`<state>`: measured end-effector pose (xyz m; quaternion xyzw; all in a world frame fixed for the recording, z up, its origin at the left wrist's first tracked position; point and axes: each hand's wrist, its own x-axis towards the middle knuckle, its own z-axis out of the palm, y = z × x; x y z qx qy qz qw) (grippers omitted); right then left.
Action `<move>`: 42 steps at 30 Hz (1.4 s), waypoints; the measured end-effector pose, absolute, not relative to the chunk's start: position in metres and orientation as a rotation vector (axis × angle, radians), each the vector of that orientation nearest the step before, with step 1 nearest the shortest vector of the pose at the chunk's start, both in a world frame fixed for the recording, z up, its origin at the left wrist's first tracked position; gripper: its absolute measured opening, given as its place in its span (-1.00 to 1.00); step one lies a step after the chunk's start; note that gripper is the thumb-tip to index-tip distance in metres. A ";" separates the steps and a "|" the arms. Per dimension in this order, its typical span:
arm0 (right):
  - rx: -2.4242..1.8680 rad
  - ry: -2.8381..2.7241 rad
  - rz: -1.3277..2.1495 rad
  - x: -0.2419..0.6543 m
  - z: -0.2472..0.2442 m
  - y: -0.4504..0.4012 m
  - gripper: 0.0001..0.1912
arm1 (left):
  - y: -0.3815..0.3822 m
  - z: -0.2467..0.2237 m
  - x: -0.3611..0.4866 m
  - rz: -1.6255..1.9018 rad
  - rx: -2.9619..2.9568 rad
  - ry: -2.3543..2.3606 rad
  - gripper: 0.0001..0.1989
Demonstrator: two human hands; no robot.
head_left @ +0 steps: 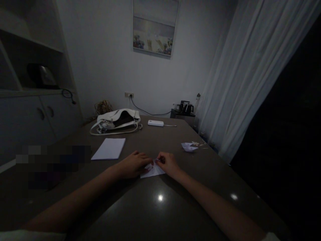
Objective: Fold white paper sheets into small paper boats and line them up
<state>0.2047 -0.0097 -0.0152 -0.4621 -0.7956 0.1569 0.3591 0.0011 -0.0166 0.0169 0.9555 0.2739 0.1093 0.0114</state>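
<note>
A small folded sheet of white paper [153, 170] lies on the dark table between my hands. My left hand [134, 164] rests at its left side, fingers over the paper's upper left part. At the upper right edge, my right hand [168, 163] pinches the paper between thumb and fingers. The exact folds under the fingertips are partly hidden. Farther right on the table sits a folded paper boat-like shape [189, 147].
A stack of white paper [109, 148] lies left of my hands. Behind it is a white handbag [117, 121], with a white device [155, 123] and strap to its right. Small pale scraps [198, 144] lie near the table's right edge.
</note>
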 end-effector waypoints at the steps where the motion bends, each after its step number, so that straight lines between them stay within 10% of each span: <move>1: -1.161 -2.085 0.389 0.205 -0.015 -0.010 -0.96 | -0.016 0.016 0.001 0.351 2.980 0.870 -0.74; 42: -0.693 -2.618 0.208 0.216 0.001 -0.015 -0.92 | -0.016 0.020 -0.002 0.350 2.962 0.830 -0.78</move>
